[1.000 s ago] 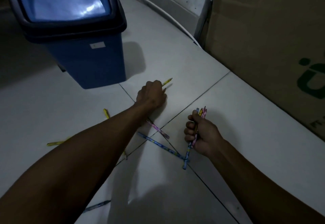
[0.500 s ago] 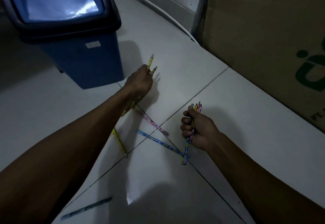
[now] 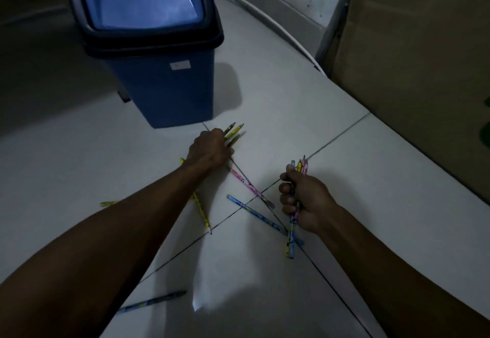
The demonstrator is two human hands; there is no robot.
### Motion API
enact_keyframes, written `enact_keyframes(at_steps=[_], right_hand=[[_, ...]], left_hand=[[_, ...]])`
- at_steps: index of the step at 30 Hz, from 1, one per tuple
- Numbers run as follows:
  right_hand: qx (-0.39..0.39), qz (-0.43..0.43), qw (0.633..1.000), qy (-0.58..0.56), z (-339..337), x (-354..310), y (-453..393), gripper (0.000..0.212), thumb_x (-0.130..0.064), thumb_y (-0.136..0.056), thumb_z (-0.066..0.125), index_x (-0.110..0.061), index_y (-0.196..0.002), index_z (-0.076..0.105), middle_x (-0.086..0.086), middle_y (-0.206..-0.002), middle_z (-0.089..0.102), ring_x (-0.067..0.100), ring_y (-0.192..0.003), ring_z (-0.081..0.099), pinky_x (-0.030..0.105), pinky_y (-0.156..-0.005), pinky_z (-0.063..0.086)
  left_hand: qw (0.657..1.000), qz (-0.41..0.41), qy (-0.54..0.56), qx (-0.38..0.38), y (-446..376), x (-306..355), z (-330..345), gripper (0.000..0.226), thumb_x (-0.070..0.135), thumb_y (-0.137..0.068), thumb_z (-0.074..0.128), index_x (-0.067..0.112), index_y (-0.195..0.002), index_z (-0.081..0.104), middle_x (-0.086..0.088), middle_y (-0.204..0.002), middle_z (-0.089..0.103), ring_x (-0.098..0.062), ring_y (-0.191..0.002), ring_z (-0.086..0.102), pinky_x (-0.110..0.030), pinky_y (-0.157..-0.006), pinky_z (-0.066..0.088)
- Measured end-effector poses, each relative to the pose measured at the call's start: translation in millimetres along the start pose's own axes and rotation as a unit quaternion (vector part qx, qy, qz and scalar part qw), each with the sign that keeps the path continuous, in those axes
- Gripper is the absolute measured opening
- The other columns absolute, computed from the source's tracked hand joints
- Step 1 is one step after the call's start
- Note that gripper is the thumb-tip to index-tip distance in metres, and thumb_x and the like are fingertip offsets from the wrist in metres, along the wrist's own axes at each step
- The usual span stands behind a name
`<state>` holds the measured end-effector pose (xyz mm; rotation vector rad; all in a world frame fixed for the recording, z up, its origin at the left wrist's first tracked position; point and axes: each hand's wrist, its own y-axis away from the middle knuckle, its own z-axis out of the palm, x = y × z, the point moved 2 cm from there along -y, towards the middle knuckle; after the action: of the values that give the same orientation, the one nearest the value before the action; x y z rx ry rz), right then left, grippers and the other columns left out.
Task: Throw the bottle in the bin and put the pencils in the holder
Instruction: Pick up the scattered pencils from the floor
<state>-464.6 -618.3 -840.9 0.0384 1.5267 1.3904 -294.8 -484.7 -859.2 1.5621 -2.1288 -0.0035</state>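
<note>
**Gathering scattered pencils from a dim tiled floor**

Pale floor tiles [image 3: 305, 130] with dark grout lines fill the view, bounded on the right by a cardboard box [image 3: 424, 59] and at the back by a stained wall with a white cable [image 3: 278, 28] running along its foot. We see a blue bin [image 3: 169, 88] with a swing lid standing at upper left. Neither bottle nor holder is in view.

Our left hand [image 3: 209, 150] is low over the floor just in front of the bin, its fingers curled round a few yellow pencils [image 3: 233, 130] whose tips jut out beyond the knuckles. Our right hand [image 3: 305, 199] grips a mixed bundle [image 3: 293, 234] upright in a closed fist, ends showing above and below it.

Loose on the floor between the hands lie a pink pencil [image 3: 250, 187] and a blue pencil [image 3: 254, 211], crossing near a grout joint. A yellow pencil [image 3: 202, 211] lies beside the left forearm, another yellow end [image 3: 108, 203] shows past it, and a blue one [image 3: 153, 301] lies nearest us.

We judge collection roughly half done. Both fists are already full, so pinching another pencil may loosen the grip and spill those held. Low light and the left forearm's cover could leave the outlying pencils overlooked.
</note>
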Motion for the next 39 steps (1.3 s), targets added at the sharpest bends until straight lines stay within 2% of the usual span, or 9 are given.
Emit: enact_keyframes(at_steps=[5,9,13,16,23,29,31,36,39], right_hand=[[0.003,-0.031,0.996,0.087,6.8,-2.2,4.4,0.025,-0.03,-0.092,0.063,-0.012,-0.077,0.054,0.0,-0.053,0.038,0.009,-0.034,0.026,0.014,-0.034,0.02],[-0.024,-0.097,0.965,0.243,25.5,-8.3,2.6,0.029,-0.016,-0.088,0.068,-0.012,-0.068,0.048,0.004,-0.052,0.041,0.009,-0.03,0.033,0.015,-0.033,0.025],[0.035,-0.204,0.829,0.52,52.9,-13.6,-12.5,0.018,-0.023,-0.08,0.071,-0.009,-0.079,0.061,0.008,-0.072,0.063,0.023,-0.064,0.063,0.025,-0.055,0.05],[0.048,-0.233,0.745,0.623,68.0,-10.3,-20.0,0.037,-0.033,-0.078,0.074,-0.01,-0.102,0.057,0.012,-0.102,0.062,0.031,-0.093,0.063,0.032,-0.074,0.05],[0.047,-0.254,0.694,0.672,81.7,7.4,-25.8,0.039,-0.032,-0.084,0.069,-0.01,-0.113,0.057,0.017,-0.115,0.061,0.036,-0.102,0.061,0.035,-0.078,0.047],[0.041,-0.31,0.616,0.723,94.5,4.4,-14.9,0.025,-0.028,-0.094,0.053,-0.006,-0.106,0.05,0.019,-0.112,0.06,0.039,-0.1,0.059,0.036,-0.074,0.042],[0.022,-0.325,0.605,0.726,104.5,-1.1,-12.1,0.021,-0.027,-0.094,0.051,-0.008,-0.104,0.047,0.017,-0.107,0.062,0.037,-0.093,0.06,0.034,-0.07,0.039],[-0.077,-0.321,0.615,0.716,126.6,-7.1,-7.4,0.027,-0.045,-0.091,0.055,-0.02,-0.1,0.053,0.006,-0.096,0.065,0.026,-0.082,0.058,0.032,-0.069,0.042],[-0.11,-0.367,0.545,0.746,128.2,0.0,-0.2,0.027,-0.055,-0.085,0.058,-0.028,-0.089,0.059,0.0,-0.088,0.065,0.025,-0.087,0.062,0.03,-0.071,0.038]], left_hand=[[1.0,0.017,-0.012,0.005,-0.1,4.9,-9.7,0.025,0.02,-0.094,0.047,0.004,-0.111,0.054,-0.017,-0.11,0.058,-0.036,-0.099,0.058,-0.037,-0.074,0.044],[0.985,-0.019,0.17,0.019,-2.6,-10.6,-27.1,0.021,0.017,-0.088,0.049,0.002,-0.087,0.064,-0.014,-0.082,0.069,-0.034,-0.08,0.065,-0.039,-0.07,0.056],[0.899,-0.086,0.429,0.017,14.6,-31.8,-47.1,0.017,0.013,-0.094,0.049,0.005,-0.083,0.058,-0.01,-0.064,0.051,-0.02,-0.053,0.044,-0.029,-0.049,0.035],[0.834,-0.115,0.539,0.029,35.2,-55.0,-59.4,0.016,0.015,-0.097,0.05,0.007,-0.086,0.06,-0.004,-0.058,0.047,-0.016,-0.05,0.042,-0.026,-0.046,0.037],[0.769,-0.159,0.618,0.033,71.4,-104.1,-67.9,0.014,0.018,-0.099,0.046,0.011,-0.1,0.059,0.001,-0.059,0.049,-0.013,-0.047,0.052,-0.017,-0.04,0.038],[0.672,-0.192,0.715,-0.027,81.4,-113.6,-61.6,0.018,0.011,-0.095,0.038,0.015,-0.078,0.041,-0.002,-0.061,0.042,-0.012,-0.039,0.037,-0.018,-0.036,0.03],[0.685,-0.198,0.701,-0.019,82.4,-116.3,-62.1,0.02,0.011,-0.092,0.041,0.018,-0.073,0.038,0.001,-0.056,0.036,-0.011,-0.037,0.027,-0.017,-0.033,0.022],[0.78,-0.169,0.603,0.017,94.7,-123.8,-67.3,0.031,0.016,-0.088,0.064,0.02,-0.064,0.044,0.005,-0.044,0.034,-0.01,-0.035,0.026,-0.016,-0.036,0.02],[0.786,-0.176,0.592,0.028,103.6,-134.9,-67.2,0.029,0.018,-0.088,0.065,0.019,-0.066,0.046,0.005,-0.042,0.036,-0.01,-0.033,0.026,-0.018,-0.036,0.021]])
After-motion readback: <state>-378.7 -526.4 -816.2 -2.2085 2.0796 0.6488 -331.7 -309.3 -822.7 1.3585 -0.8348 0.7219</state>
